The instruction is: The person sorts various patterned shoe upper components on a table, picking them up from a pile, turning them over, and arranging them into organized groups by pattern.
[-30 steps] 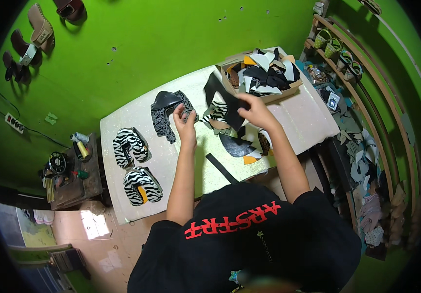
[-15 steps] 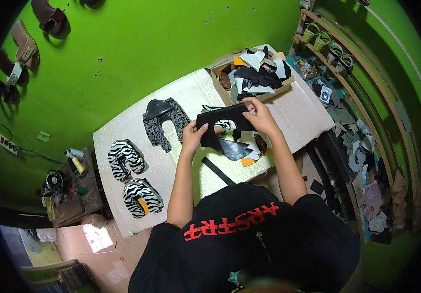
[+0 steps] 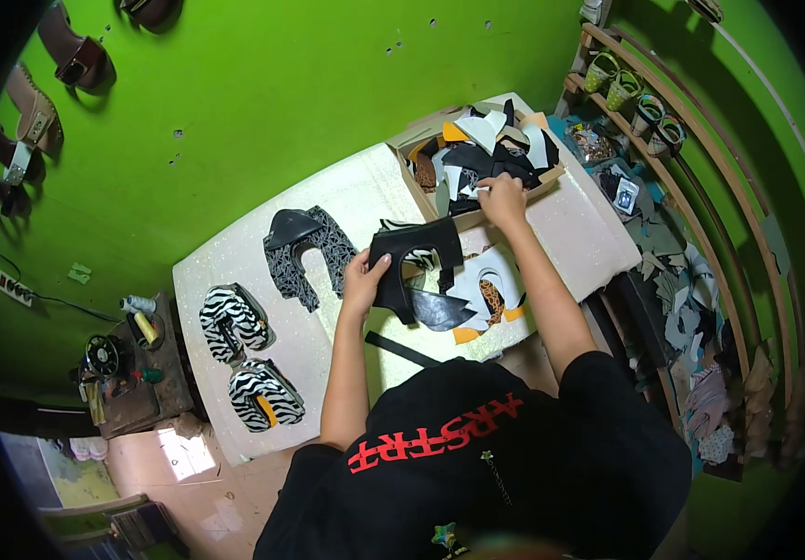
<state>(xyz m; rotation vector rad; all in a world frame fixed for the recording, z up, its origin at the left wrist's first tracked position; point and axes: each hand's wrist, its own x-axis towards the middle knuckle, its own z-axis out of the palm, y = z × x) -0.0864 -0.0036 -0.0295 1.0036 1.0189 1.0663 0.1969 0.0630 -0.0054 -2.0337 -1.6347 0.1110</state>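
My left hand [image 3: 362, 280] grips the left side of a black U-shaped cut piece [image 3: 440, 238], held above the table with its opening downward. Behind its upper edge shows zebra-print material. My right hand [image 3: 507, 198] is at the near side of a cardboard box [image 3: 552, 183] full of mixed scraps [image 3: 486, 161]. Its fingers are drawn together over the black scraps; what they hold, if anything, is hidden. Under the black piece lie a shiny grey scrap [image 3: 440, 312], an orange scrap [image 3: 465, 335] and a leopard-print scrap [image 3: 491, 301]. A black strip [image 3: 400, 349] lies nearer me.
Left on the pale table [image 3: 234, 245] are grey-black patterned U-shaped pieces [image 3: 325, 233] topped by a black curved piece [image 3: 293, 226], plus two zebra-print stacks [image 3: 234, 325]. A small sewing table [image 3: 155, 396] stands far left. A wooden rack [image 3: 701, 159] and fabric scraps [image 3: 661, 252] line the right.
My right hand has let go of the black piece and moved up to the scrap box. My left hand keeps the piece, which has tilted and dropped slightly in the picture.
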